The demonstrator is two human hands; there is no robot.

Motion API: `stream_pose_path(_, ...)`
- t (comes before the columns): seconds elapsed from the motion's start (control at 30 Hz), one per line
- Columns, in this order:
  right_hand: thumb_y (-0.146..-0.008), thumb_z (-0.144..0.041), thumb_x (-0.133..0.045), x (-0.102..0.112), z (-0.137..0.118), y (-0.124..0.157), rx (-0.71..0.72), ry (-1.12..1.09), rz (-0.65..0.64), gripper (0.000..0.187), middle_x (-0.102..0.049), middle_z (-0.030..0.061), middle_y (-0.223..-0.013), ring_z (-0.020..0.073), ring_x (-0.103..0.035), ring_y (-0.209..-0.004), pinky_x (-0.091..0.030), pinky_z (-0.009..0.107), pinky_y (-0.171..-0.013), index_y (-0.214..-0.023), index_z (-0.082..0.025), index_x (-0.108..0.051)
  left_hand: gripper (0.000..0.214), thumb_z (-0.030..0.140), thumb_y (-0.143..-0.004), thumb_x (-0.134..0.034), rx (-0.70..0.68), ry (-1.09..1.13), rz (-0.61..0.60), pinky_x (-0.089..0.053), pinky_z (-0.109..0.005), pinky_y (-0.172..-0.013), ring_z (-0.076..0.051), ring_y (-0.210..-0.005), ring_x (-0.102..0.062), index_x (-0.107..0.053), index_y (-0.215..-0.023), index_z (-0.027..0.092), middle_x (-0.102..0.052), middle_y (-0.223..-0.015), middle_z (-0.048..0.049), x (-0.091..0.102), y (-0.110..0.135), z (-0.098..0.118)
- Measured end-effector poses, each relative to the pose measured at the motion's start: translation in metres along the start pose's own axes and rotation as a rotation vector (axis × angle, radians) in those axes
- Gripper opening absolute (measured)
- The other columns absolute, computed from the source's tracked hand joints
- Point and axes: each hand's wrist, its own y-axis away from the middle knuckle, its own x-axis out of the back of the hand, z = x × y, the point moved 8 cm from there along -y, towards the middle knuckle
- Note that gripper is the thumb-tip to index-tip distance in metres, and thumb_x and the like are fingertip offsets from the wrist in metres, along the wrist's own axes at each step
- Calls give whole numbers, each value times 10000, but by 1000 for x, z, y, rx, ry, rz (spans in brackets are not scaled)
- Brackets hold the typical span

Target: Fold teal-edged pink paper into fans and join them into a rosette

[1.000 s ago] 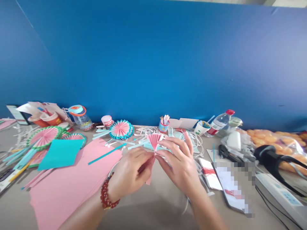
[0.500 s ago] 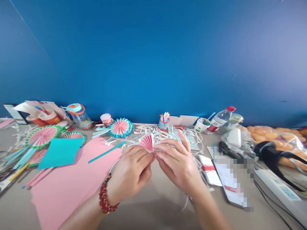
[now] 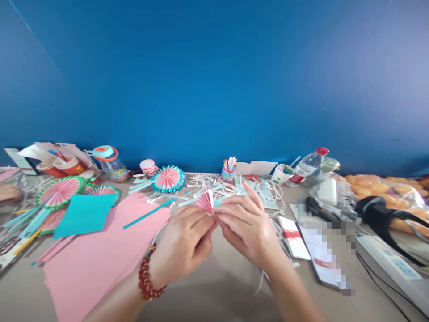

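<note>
A small pleated pink paper fan (image 3: 205,201) is pinched between both hands above the table's middle. My left hand (image 3: 182,243), with a red bead bracelet on its wrist, grips the fan's folded base from the left. My right hand (image 3: 246,226) pinches the same base from the right, index finger raised. Only the fan's spread top shows above the fingers.
Large pink sheets (image 3: 97,255) and a teal sheet (image 3: 83,214) lie at left, beside finished round paper fans (image 3: 60,190). Paper strips (image 3: 208,183), small cups, a jar (image 3: 109,163), a water bottle (image 3: 306,167), a phone (image 3: 323,257), a power strip (image 3: 392,268). Another person's hand (image 3: 8,192) at far left.
The fan's lower tail has been gathered into my hands, and the fan tilted left and sank slightly. Another person's hand has appeared at the far left edge.
</note>
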Motion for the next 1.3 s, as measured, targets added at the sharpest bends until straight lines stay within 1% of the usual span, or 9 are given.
stream_pose_path(0.17, -863, -99, -589, 4, 1, -1, 0, 12, 73, 222, -758, -33, -926, 177, -671, -924, -200, 604, -1204, -932, -277, -701, 164, 134, -920, -482, 21, 31, 18, -439, -370, -790, -215, -854, -581, -611, -1004, 190, -659, -880, -68, 2, 0, 0)
stream_pose_path(0.3, -862, -111, -593, 5, 1, -1, -12, 4, 56, 217, -758, -23, -927, 181, -674, -924, -230, 600, -1192, -944, -280, -702, 133, 153, -940, -467, 53, 14, 9, -424, -357, -753, -209, -803, -565, -594, -944, 190, -629, -787, -45, 1, 0, -2)
stream_pose_path(0.4, -860, -120, -607, 5, 1, -1, -32, 18, 46, 181, -757, -17, -934, 185, -672, -938, -242, 582, -1190, -926, -266, -691, 130, 155, -936, -470, 53, -1, 8, -421, -350, -735, -209, -792, -562, -591, -903, 192, -618, -776, -42, 0, 1, -3)
stream_pose_path(0.53, -859, -125, -606, 1, 0, 0, -69, 50, 48, 145, -750, -18, -922, 177, -664, -954, -270, 540, -1186, -884, -254, -668, 134, 145, -925, -487, 30, 21, 38, -437, -348, -751, -206, -813, -576, -603, -980, 185, -631, -818, -45, -2, 2, -4)
stream_pose_path(0.67, -861, -145, -595, -6, 0, 3, -125, 95, 72, 126, -737, -16, -887, 173, -653, -936, -292, 516, -1174, -884, -254, -655, 126, 153, -929, -489, 10, 4, 77, -446, -354, -763, -212, -834, -587, -600, -980, 187, -641, -861, -56, -2, 2, -6)
stream_pose_path(0.77, -858, -148, -589, -11, 3, 5, -173, 120, 90, 111, -726, -11, -866, 176, -643, -912, -324, 495, -1151, -851, -248, -638, 141, 155, -936, -486, 12, -25, 77, -447, -369, -775, -222, -855, -591, -592, -1025, 184, -650, -902, -66, -2, 2, -7)
stream_pose_path(0.93, -843, -138, -572, -13, 6, 6, -197, 62, 110, 123, -719, -6, -843, 177, -629, -877, -398, 439, -1081, -786, -241, -609, 161, 164, -937, -494, 22, -28, 76, -453, -375, -790, -225, -880, -598, -580, -1070, 189, -656, -978, -71, -3, 2, -9)
stream_pose_path(1.07, -848, -137, -558, -12, 9, 5, -210, 6, 113, 114, -711, 3, -841, 180, -615, -885, -411, 430, -1061, -803, -229, -608, 151, 156, -934, -499, 4, -36, 84, -454, -376, -809, -226, -887, -602, -581, -1055, 195, -654, -966, -63, -2, 2, -8)
stream_pose_path(1.3, -859, -146, -563, -11, 13, 5, -228, -58, 124, 94, -707, 14, -828, 193, -612, -870, -444, 421, -1005, -824, -222, -605, 195, 127, -928, -510, -8, -58, 83, -446, -387, -842, -232, -934, -591, -570, -1101, 196, -659, -990, -67, -2, 0, -7)
